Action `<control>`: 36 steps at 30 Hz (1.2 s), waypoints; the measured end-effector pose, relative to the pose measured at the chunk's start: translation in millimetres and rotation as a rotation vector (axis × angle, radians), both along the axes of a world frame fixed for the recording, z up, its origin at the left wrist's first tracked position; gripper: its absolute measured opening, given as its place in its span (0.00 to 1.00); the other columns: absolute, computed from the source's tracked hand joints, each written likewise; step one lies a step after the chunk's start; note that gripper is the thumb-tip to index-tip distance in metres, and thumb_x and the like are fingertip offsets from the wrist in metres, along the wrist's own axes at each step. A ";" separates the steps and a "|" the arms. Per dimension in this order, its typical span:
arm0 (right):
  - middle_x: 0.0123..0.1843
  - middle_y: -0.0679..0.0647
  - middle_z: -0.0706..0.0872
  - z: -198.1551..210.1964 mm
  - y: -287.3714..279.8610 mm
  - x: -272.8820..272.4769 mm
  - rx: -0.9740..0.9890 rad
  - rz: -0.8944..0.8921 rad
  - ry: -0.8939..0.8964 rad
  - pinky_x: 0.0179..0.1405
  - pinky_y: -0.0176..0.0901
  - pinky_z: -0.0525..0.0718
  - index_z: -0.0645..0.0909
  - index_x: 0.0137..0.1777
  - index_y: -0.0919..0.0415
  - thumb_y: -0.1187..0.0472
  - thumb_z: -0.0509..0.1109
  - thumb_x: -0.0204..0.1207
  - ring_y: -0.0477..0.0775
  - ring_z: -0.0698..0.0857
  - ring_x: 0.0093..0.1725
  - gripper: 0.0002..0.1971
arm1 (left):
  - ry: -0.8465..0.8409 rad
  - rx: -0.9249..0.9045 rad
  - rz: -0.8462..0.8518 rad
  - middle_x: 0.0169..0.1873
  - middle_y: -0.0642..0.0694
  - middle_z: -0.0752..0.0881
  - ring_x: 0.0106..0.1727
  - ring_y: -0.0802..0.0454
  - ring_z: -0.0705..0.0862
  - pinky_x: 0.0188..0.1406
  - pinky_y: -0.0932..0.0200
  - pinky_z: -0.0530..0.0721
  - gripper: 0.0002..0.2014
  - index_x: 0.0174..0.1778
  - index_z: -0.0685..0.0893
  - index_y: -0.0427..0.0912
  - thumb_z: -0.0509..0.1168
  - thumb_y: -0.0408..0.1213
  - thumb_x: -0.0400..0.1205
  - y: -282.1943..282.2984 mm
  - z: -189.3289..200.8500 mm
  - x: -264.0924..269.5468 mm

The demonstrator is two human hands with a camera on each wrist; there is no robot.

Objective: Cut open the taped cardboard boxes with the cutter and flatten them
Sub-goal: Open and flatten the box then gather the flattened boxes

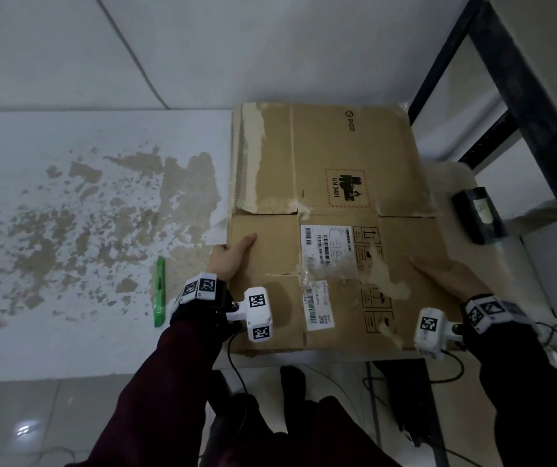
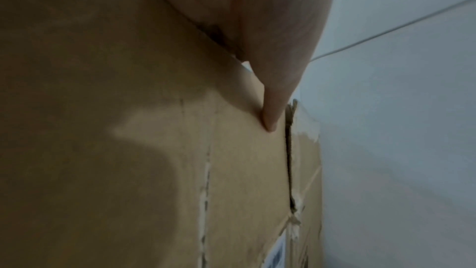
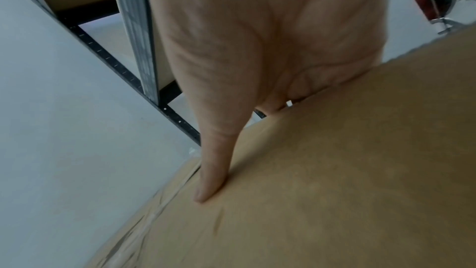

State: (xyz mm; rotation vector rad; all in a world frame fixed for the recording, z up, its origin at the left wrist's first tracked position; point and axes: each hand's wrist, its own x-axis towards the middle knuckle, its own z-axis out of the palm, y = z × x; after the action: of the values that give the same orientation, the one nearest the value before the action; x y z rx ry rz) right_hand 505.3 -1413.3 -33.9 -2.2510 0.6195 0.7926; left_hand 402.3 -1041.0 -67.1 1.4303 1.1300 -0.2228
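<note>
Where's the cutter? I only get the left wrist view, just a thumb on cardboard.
Observer: The green cutter lies on the white table, just left of the left hand; neither hand touches it.
Operator: What's the other hand doing?
Observer: The right hand holds the right edge of the cardboard box, thumb on top.
Operator: Is the box flat yet?
Observer: It looks flattened, its panels spread as one sheet with a white shipping label facing up.
</note>
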 end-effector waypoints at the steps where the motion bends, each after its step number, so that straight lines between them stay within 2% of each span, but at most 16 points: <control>1: 0.64 0.61 0.83 -2.0 -2.6 1.9 -0.007 0.007 0.000 0.66 0.59 0.79 0.76 0.70 0.63 0.17 0.69 0.22 0.64 0.83 0.59 0.73 | -0.006 -0.003 -0.014 0.57 0.40 0.86 0.55 0.41 0.85 0.59 0.43 0.84 0.50 0.66 0.78 0.36 0.73 0.70 0.57 0.3 2.2 -0.5; 3: 0.66 0.60 0.83 -2.0 -3.5 2.5 -0.016 0.015 -0.008 0.65 0.60 0.79 0.75 0.71 0.62 0.17 0.70 0.25 0.64 0.82 0.60 0.72 | -0.014 -0.013 -0.034 0.56 0.39 0.86 0.54 0.41 0.86 0.60 0.43 0.84 0.42 0.65 0.79 0.36 0.74 0.65 0.64 2.0 2.9 -1.2; 6: 0.68 0.60 0.81 2.7 0.7 -3.3 0.025 -0.005 -0.008 0.67 0.60 0.77 0.71 0.74 0.61 0.25 0.75 0.44 0.64 0.81 0.63 0.60 | -0.031 0.000 -0.044 0.57 0.40 0.86 0.56 0.42 0.85 0.61 0.43 0.83 0.39 0.67 0.78 0.36 0.74 0.61 0.69 6.4 0.7 -2.8; 9: 0.70 0.59 0.79 2.9 -4.8 -4.9 0.153 -0.039 0.048 0.70 0.60 0.75 0.69 0.76 0.58 0.26 0.71 0.55 0.63 0.80 0.65 0.53 | -0.039 0.026 -0.081 0.59 0.42 0.84 0.57 0.43 0.84 0.63 0.43 0.82 0.36 0.68 0.76 0.40 0.73 0.60 0.70 13.3 -0.7 -4.5; 11: 0.72 0.60 0.78 -2.6 -10.9 1.6 0.209 -0.101 0.075 0.72 0.61 0.73 0.68 0.77 0.61 0.28 0.65 0.66 0.64 0.79 0.67 0.47 | -0.043 0.002 -0.111 0.58 0.43 0.84 0.57 0.43 0.84 0.63 0.43 0.82 0.35 0.66 0.77 0.42 0.74 0.60 0.69 19.0 -0.1 -4.6; 13: 0.70 0.62 0.79 -6.6 -14.1 10.8 0.222 -0.158 0.099 0.71 0.62 0.74 0.70 0.75 0.64 0.32 0.68 0.67 0.66 0.80 0.66 0.45 | -0.025 -0.043 -0.137 0.57 0.42 0.86 0.56 0.42 0.86 0.61 0.43 0.84 0.37 0.65 0.78 0.40 0.76 0.60 0.65 23.5 0.1 -3.0; 17: 0.68 0.64 0.79 4.9 -4.6 23.9 0.256 -0.097 0.064 0.69 0.65 0.76 0.67 0.76 0.65 0.48 0.67 0.77 0.67 0.79 0.65 0.31 | 0.039 -0.100 -0.151 0.53 0.39 0.89 0.52 0.40 0.88 0.58 0.42 0.86 0.40 0.62 0.81 0.37 0.78 0.56 0.58 28.6 3.2 8.1; 19: 0.63 0.64 0.82 12.4 2.8 31.9 0.260 -0.090 0.076 0.69 0.63 0.75 0.72 0.72 0.66 0.49 0.66 0.78 0.66 0.80 0.63 0.28 | 0.061 -0.117 -0.170 0.51 0.39 0.90 0.52 0.40 0.88 0.58 0.43 0.86 0.39 0.61 0.82 0.37 0.77 0.55 0.56 30.0 4.8 13.2; 21: 0.66 0.62 0.81 12.9 6.1 43.7 0.252 -0.074 0.081 0.72 0.62 0.73 0.71 0.74 0.62 0.38 0.66 0.73 0.65 0.79 0.65 0.35 | 0.066 -0.140 -0.183 0.51 0.39 0.90 0.53 0.39 0.88 0.60 0.42 0.85 0.38 0.61 0.83 0.38 0.76 0.55 0.57 29.6 7.2 15.6; 24: 0.77 0.57 0.71 -1.0 7.3 58.6 0.252 -0.074 0.066 0.76 0.64 0.66 0.62 0.80 0.52 0.16 0.66 0.44 0.62 0.72 0.74 0.64 | 0.027 -0.196 -0.174 0.53 0.41 0.90 0.55 0.41 0.88 0.62 0.43 0.84 0.39 0.64 0.82 0.41 0.76 0.62 0.61 29.0 10.2 17.4; 26: 0.77 0.58 0.71 -6.8 9.2 62.4 0.225 -0.063 0.062 0.77 0.63 0.65 0.62 0.80 0.51 0.14 0.66 0.28 0.63 0.72 0.74 0.75 | 0.001 -0.190 -0.147 0.54 0.43 0.89 0.56 0.43 0.88 0.62 0.45 0.83 0.45 0.64 0.82 0.46 0.74 0.73 0.57 28.5 9.0 20.0; 27: 0.76 0.59 0.73 -9.6 9.8 63.8 0.216 -0.054 0.073 0.76 0.63 0.66 0.63 0.80 0.52 0.14 0.66 0.25 0.64 0.73 0.73 0.76 | 0.020 -0.146 -0.121 0.55 0.43 0.89 0.56 0.43 0.87 0.62 0.45 0.83 0.49 0.64 0.82 0.46 0.72 0.76 0.53 28.9 7.2 20.9; 30: 0.70 0.60 0.79 -11.2 10.7 62.7 0.259 -0.073 0.055 0.73 0.63 0.71 0.72 0.75 0.51 0.18 0.71 0.32 0.65 0.78 0.67 0.66 | 0.025 -0.004 -0.043 0.54 0.42 0.87 0.54 0.42 0.86 0.62 0.44 0.83 0.49 0.61 0.82 0.43 0.71 0.76 0.53 25.4 4.6 19.1; 32: 0.68 0.60 0.80 -8.2 14.4 59.2 0.280 -0.109 0.029 0.71 0.62 0.73 0.74 0.72 0.53 0.22 0.72 0.47 0.64 0.79 0.65 0.54 | -0.021 0.052 -0.018 0.53 0.42 0.88 0.53 0.42 0.86 0.61 0.44 0.83 0.44 0.60 0.84 0.43 0.70 0.73 0.56 21.2 6.2 16.3; 34: 0.69 0.60 0.80 -2.2 20.1 52.9 0.258 -0.100 -0.038 0.71 0.62 0.73 0.74 0.73 0.56 0.28 0.69 0.61 0.64 0.79 0.66 0.45 | -0.097 0.110 -0.024 0.51 0.42 0.89 0.52 0.42 0.87 0.58 0.43 0.85 0.37 0.57 0.86 0.44 0.70 0.69 0.61 16.9 13.7 13.3; 36: 0.70 0.60 0.79 3.7 23.2 44.3 0.231 -0.079 -0.112 0.70 0.61 0.74 0.74 0.73 0.58 0.28 0.66 0.63 0.63 0.79 0.65 0.45 | -0.174 0.182 -0.022 0.45 0.43 0.89 0.50 0.42 0.88 0.54 0.47 0.86 0.26 0.50 0.87 0.42 0.71 0.62 0.69 15.1 22.9 9.0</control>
State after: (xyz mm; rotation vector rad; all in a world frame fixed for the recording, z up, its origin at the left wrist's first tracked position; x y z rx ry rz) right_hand 549.6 -1390.1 -30.1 -2.0321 0.5314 0.6589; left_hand 411.3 -1026.0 -44.2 1.5906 1.0111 -0.0100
